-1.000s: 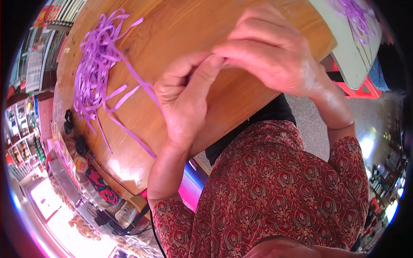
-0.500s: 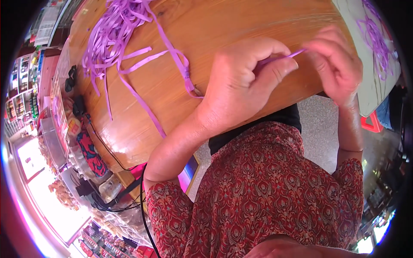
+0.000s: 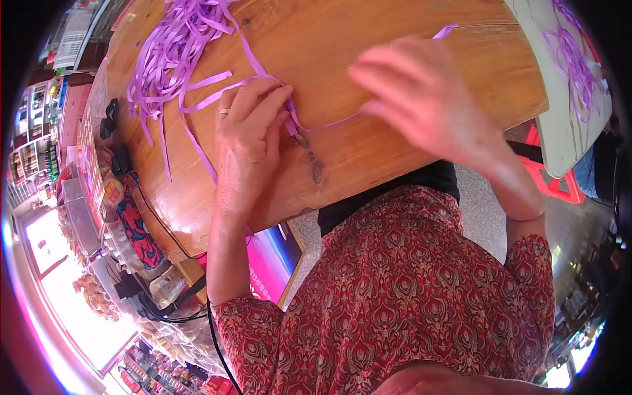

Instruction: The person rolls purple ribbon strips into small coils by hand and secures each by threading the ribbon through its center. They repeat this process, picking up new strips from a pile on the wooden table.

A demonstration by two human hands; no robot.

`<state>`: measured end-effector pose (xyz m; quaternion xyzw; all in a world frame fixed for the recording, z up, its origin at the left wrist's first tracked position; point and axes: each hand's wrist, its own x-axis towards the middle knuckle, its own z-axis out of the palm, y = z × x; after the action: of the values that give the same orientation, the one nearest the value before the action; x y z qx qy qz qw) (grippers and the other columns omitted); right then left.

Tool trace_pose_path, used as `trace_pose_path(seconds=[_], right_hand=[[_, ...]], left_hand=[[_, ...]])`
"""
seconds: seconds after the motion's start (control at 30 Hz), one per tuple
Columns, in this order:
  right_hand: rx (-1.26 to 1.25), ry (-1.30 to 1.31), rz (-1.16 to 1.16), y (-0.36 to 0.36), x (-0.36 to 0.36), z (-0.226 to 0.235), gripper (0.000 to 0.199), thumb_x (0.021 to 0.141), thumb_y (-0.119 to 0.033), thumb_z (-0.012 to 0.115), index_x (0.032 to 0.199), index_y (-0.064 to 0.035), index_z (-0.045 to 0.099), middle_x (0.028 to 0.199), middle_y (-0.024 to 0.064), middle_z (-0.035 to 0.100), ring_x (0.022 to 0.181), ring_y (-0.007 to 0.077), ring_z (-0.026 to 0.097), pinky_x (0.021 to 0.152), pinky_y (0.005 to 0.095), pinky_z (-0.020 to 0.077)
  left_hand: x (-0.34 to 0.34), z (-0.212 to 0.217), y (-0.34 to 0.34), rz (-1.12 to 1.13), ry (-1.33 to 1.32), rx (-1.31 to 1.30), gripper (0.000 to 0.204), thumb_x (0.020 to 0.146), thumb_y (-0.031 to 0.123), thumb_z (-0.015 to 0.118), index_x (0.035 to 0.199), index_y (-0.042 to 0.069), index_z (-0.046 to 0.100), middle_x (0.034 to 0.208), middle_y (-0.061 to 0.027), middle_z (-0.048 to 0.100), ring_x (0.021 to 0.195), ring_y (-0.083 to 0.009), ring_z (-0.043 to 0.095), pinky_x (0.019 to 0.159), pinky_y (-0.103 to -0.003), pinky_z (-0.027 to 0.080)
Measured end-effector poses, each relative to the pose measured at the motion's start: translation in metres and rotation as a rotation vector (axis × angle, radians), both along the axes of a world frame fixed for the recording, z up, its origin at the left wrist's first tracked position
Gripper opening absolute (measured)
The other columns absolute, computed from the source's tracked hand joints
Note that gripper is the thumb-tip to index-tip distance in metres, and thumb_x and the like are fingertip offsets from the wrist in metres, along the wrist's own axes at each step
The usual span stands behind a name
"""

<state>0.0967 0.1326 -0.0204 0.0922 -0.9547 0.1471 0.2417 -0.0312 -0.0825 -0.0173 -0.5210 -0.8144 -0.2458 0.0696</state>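
My left hand (image 3: 250,128), with a ring on one finger, is closed in a pinch on a purple ribbon (image 3: 290,104) at a knotted or folded spot. From there a thin stretch of the ribbon runs right across the wooden table (image 3: 421,141) and passes under my right hand (image 3: 421,95). That hand is over the table, its fingers smeared by motion, and whether it grips the ribbon cannot be made out. Beyond it a purple ribbon end (image 3: 446,31) shows on the wood. A tangled heap of purple ribbon (image 3: 174,62) lies at the far left, trailing strips toward my left hand.
A pale table (image 3: 556,131) at the right bears another purple ribbon bundle (image 3: 571,62), with a red stool (image 3: 559,187) below it. Along the left edge sit a black cable (image 3: 164,227), a red-and-blue patterned item (image 3: 138,230) and other clutter.
My hands have moved apart. The left went left and down onto the ribbon at the table; the right swept left from the table's right side. Previously both were raised with ribbon stretched between them.
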Motion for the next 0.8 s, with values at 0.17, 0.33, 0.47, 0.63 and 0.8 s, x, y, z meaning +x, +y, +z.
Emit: trace_pose_path(seconds=[0.17,0.33,0.47,0.63,0.8], right_hand=[[-0.073,-0.046,0.088,-0.043,-0.025,-0.008,0.047,0.068,-0.029,0.070,0.106,-0.0041,0.058,0.094,0.0047,0.056,0.091,0.0210,0.052,0.080,0.0365,0.0378],[-0.100,0.132,0.058,-0.053,-0.032,-0.012,0.047,0.067,-0.025,0.069,0.106,-0.0031,0.058,0.084,0.0026,0.056,0.082,0.0191,0.053,0.073,0.0341,0.0397],[-0.152,0.362,0.142,-0.044,-0.028,-0.007,0.039,0.066,-0.019,0.066,0.102,-0.0028,0.061,0.076,0.0016,0.054,0.073,0.0180,0.053,0.066,0.0316,0.0413],[-0.113,0.363,0.208,-0.032,-0.022,0.005,0.032,0.065,-0.015,0.064,0.096,-0.0035,0.064,0.076,0.0023,0.053,0.072,0.0184,0.053,0.066,0.0317,0.0421],[-0.102,0.402,0.288,-0.027,-0.017,0.010,0.027,0.065,-0.013,0.062,0.090,-0.0032,0.064,0.078,0.0034,0.054,0.073,0.0188,0.054,0.066,0.0321,0.0424]], left_hand=[[0.000,0.008,0.010,-0.074,0.128,-0.035,0.018,0.071,0.001,0.063,0.090,0.003,0.062,0.097,-0.0093,0.059,0.093,-0.0285,0.053,0.080,-0.036,0.041],[0.003,0.003,0.005,-0.053,-0.146,0.152,0.017,0.078,0.002,0.060,0.095,0.001,0.057,0.095,-0.0095,0.059,0.089,-0.0252,0.054,0.079,-0.033,0.041],[0.028,0.021,0.011,0.054,-0.688,0.245,0.015,0.085,0.003,0.057,0.100,0.001,0.057,0.093,-0.0044,0.058,0.087,-0.0155,0.054,0.078,-0.028,0.043],[0.016,0.018,0.007,-0.025,-1.158,0.362,0.017,0.087,0.001,0.056,0.104,0.000,0.057,0.093,-0.0015,0.058,0.085,-0.0082,0.053,0.077,-0.021,0.044],[0.017,0.024,0.009,-0.065,-1.080,0.305,0.014,0.082,0.001,0.062,0.096,0.001,0.060,0.091,-0.0015,0.058,0.081,-0.0082,0.053,0.073,-0.022,0.043]])
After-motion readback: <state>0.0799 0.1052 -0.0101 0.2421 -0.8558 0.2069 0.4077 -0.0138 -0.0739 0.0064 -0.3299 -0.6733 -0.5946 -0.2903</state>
